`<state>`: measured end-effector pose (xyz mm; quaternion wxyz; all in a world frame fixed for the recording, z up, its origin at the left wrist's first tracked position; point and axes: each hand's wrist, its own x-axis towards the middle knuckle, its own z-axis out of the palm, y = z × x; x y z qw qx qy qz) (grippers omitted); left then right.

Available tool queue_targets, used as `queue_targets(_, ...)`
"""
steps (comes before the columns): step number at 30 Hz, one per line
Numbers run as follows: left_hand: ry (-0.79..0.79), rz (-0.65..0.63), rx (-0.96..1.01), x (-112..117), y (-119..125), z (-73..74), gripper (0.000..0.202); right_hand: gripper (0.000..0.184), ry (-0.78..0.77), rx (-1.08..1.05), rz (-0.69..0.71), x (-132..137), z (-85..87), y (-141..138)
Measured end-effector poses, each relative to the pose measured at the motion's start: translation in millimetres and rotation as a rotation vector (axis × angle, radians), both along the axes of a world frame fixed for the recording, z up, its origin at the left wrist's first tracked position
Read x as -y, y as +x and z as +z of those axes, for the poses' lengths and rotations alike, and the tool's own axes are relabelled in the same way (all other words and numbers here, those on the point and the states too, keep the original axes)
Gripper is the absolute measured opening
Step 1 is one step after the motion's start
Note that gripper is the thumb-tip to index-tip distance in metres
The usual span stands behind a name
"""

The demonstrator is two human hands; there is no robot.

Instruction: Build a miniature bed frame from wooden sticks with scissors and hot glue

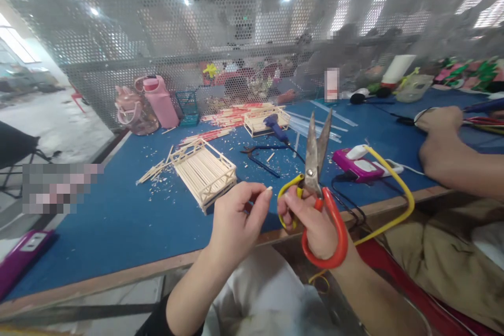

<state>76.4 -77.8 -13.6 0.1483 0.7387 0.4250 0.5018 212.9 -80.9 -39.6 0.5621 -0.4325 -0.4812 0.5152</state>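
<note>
My right hand (311, 220) grips a pair of scissors (317, 157) with one yellow and one orange-red handle; the blades point up and stand slightly apart. My left hand (238, 218) is close beside it, fingers pinched on a tiny pale sliver of wood (269, 189) that I can barely make out. Both hands hover over the near edge of the blue table (118, 220). A small bridge-like model of wooden sticks (205, 170) lies on the table just beyond my left hand, with wood chips scattered around it.
A second stick model (262, 119) and a heap of red-tipped sticks (232, 114) lie farther back. A blue glue gun (274, 126), pliers (255, 155), pink device (358, 164), pink bottle (159, 100). Another person's arm (444, 147) rests at right. Perforated screen behind.
</note>
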Motion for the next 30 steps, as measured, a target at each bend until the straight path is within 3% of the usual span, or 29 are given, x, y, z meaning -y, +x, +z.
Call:
queue_targets(3,0.214,-0.028,-0.151,0.5,-4.3,-0.6,0.01,0.038,0.039,-0.049,-0.007,-7.1,6.9,1.3)
queue_targets(7,0.232,-0.061,-0.139,3.4,-4.8,-1.6,0.01,0.036,0.006,-0.198,0.03,-8.0,11.5,-2.3)
queue_targets(10,0.09,-0.084,0.084,5.5,-0.7,-6.4,0.008,0.042,-0.089,-0.323,0.083,-7.3,12.5,-7.2)
queue_targets(14,-0.284,-0.22,0.519,6.4,4.8,-18.4,0.012,0.048,-0.199,-0.376,0.127,-7.9,10.2,-14.0)
queue_targets(16,-0.345,-0.258,0.587,4.9,4.2,-23.7,0.014,0.048,-0.194,-0.333,0.117,-8.5,7.5,-15.6)
queue_targets(18,-0.222,-0.151,0.477,2.0,0.6,-26.0,0.012,0.042,-0.137,-0.222,0.068,-9.1,5.0,-14.9)
queue_targets(21,0.151,0.082,0.082,-3.2,-7.5,-23.2,0.009,0.033,-0.025,-0.029,-0.041,-9.6,4.6,-10.9)
queue_targets(23,0.34,0.126,-0.167,-5.6,-11.9,-19.0,0.011,0.029,0.04,0.062,-0.081,-9.3,7.5,-8.5)
queue_targets(26,0.445,0.111,-0.34,-7.0,-14.9,-14.3,0.014,0.022,0.119,0.178,-0.115,-8.1,13.3,-7.4)
queue_targets(30,0.443,0.118,-0.318,-5.9,-15.0,-16.5,0.011,0.019,0.108,0.197,-0.128,-6.8,15.3,-8.8)
